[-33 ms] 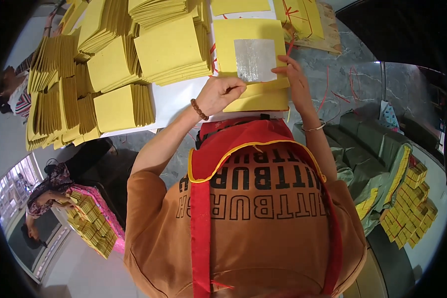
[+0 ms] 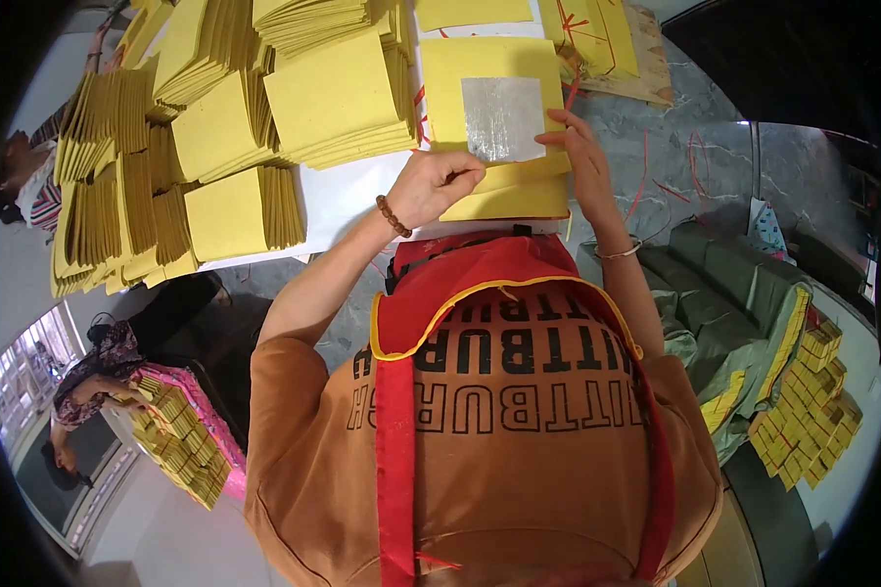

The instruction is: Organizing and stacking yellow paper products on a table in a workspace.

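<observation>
Across the white tabletop, nothing has shifted: left hand pinches the yellow sheet's near edge, right hand lies open-fingered beside its silver foil square.

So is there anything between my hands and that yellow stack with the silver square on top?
Nothing visible. The left hand already rests on the near edge of the yellow stack, and the right hand touches it beside the silver square.

Yellow paper stacks on white table; grey sofa.
</observation>
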Demonstrator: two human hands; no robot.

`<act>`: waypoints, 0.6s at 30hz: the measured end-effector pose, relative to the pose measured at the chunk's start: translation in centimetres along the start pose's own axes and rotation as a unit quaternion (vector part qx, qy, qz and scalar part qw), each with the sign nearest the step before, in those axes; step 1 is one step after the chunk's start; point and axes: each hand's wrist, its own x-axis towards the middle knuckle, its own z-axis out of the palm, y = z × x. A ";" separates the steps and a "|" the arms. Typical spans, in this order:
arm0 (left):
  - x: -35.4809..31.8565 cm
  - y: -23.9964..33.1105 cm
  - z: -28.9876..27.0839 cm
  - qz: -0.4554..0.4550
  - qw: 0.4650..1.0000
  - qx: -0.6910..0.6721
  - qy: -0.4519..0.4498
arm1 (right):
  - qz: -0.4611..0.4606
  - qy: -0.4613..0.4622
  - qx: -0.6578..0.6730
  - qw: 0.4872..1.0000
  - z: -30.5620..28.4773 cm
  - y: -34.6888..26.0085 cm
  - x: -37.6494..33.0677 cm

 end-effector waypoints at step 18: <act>1.2 -0.6 -1.4 -0.108 0.982 -0.146 -0.047 | -0.118 -0.023 -0.159 0.980 0.0 2.0 -0.4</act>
